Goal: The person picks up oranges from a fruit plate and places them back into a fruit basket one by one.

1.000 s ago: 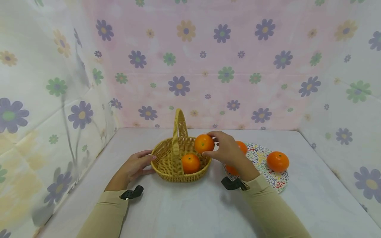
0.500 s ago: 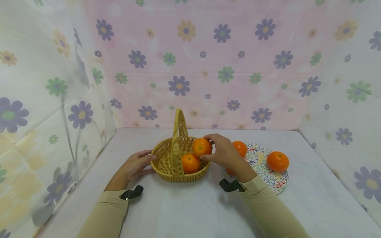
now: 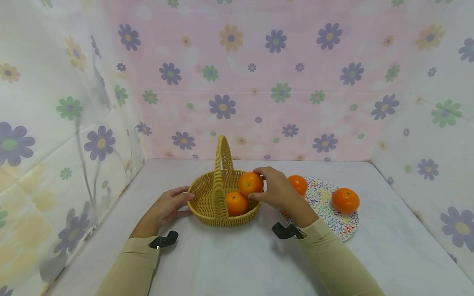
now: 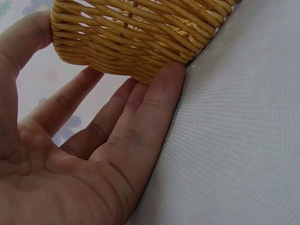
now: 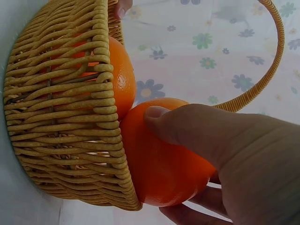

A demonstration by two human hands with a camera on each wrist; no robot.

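Observation:
A yellow woven basket (image 3: pixel 205 213) with a tall handle stands on the table. One orange (image 3: pixel 237 204) lies inside, right of the handle. My right hand (image 3: pixel 283 193) holds a second orange (image 3: pixel 250 183) between thumb and fingers, at the basket's right rim. In the right wrist view this held orange (image 5: pixel 164 164) presses on the rim and seems to touch the other orange (image 5: pixel 123 77). My left hand (image 3: pixel 168 208) rests against the basket's left side, its fingers fairly straight. In the left wrist view the fingertips (image 4: pixel 168 75) touch the weave low down, near the tabletop.
To the right, a plate (image 3: pixel 322 193) with a multicoloured pattern carries one orange (image 3: pixel 345 200) on its right side and another orange (image 3: pixel 298 185) at the back left. A further orange (image 3: pixel 286 213) is mostly hidden by my right wrist. Flowered cloth (image 3: pixel 259 82) encloses the table.
My right hand has moved slightly left and down, bringing the held orange lower into the basket beside the other one; it barely moves over the last half second. The left hand stays put.

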